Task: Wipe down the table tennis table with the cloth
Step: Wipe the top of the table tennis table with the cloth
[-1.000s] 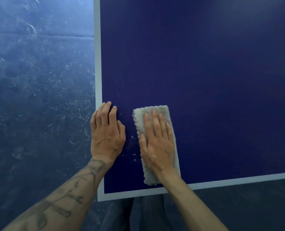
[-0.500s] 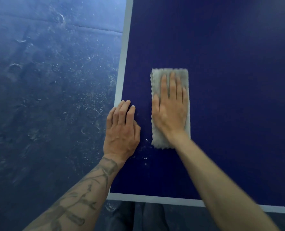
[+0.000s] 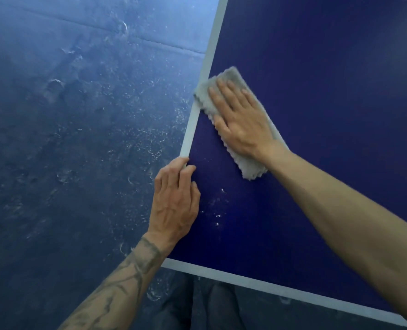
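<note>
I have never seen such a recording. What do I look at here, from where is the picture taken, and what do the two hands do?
There is no machine here. A person wears a camera on the head, so you look down along both arms. The dark blue surface with a pale border is a table tennis table; you see its near left corner, and the scuffed floor beside it. The right hand lies flat on a grey cloth and presses it on the table, close to the left border. The left hand holds nothing; it rests at the table's left edge. Small white specks lie between the hands.
</note>
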`<state>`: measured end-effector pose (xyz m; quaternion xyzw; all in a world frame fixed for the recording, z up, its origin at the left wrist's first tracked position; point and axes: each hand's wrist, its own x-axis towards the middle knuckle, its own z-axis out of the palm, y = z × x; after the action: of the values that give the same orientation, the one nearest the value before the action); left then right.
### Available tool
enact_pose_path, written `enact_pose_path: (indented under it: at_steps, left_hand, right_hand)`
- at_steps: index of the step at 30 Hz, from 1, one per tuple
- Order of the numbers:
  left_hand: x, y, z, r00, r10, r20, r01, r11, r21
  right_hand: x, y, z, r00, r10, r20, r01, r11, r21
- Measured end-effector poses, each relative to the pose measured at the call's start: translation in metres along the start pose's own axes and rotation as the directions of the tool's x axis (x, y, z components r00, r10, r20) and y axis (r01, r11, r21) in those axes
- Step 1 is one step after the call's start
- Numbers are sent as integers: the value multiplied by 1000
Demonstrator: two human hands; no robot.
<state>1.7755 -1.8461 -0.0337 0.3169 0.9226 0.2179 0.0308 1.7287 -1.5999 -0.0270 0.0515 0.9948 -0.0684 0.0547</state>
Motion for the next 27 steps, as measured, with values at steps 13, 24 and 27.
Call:
enact_pose_path:
  at_steps: [13, 24, 27]
  left_hand:
    - [-34, -2, -10, 996, -75, -43, 73, 997, -36]
    - [-53, -11, -14, 999, -42, 0, 42, 994, -99]
    - [-62, -23, -25, 1000, -29, 7, 30, 995, -92]
  right_hand:
    - [-105, -20, 19, 992, -125, 21, 125, 992, 12]
    - [-149, -145, 50, 996, -28, -86, 41, 987, 154]
    - [-178, -130, 49, 979, 186, -85, -172, 974, 146]
